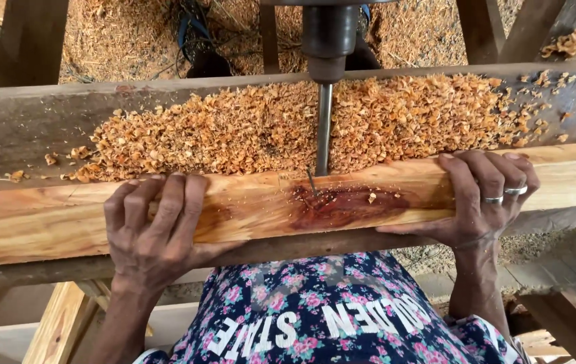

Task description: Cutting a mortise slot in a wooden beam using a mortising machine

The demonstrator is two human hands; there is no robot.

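We are gripping the wooden beam (pixel 247 209) with left hand (pixel 153 229) and right hand (pixel 483 199), fingers wrapped over it, beneath the drill bit (pixel 324 128) amid shavings (pixel 234 128).

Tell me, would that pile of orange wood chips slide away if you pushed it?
Probably yes. The wood chips lie as loose, small curled flakes heaped on the grey beam, so a push would likely scatter them rather than move them as one lump. They look thin and dry, so probably very light, and would likely crumble between fingers.
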